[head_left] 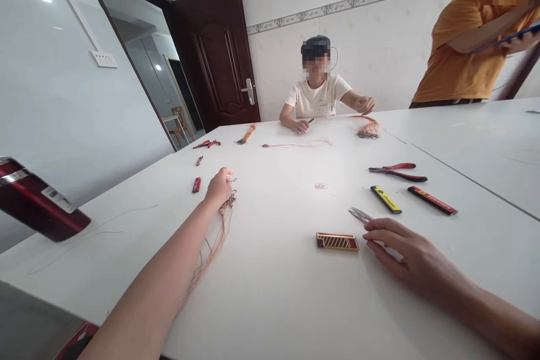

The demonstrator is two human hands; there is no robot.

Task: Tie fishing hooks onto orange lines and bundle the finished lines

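Pinching a bunch of copper-coloured cords (223,219) in the closed left hand (219,187), their strands trailing loose across the desk (274,298), while resting the open right hand (415,253) over small scissors (360,214).

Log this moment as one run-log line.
left hand: at orange cord bundle | right hand: over pointed metal tool | nearby: red-handled pliers, co-worker across table

The left hand (219,187) holds thin orange strings (215,242) with little metal hooks (228,201); the right hand (415,256) lies on small metal scissors (360,214).
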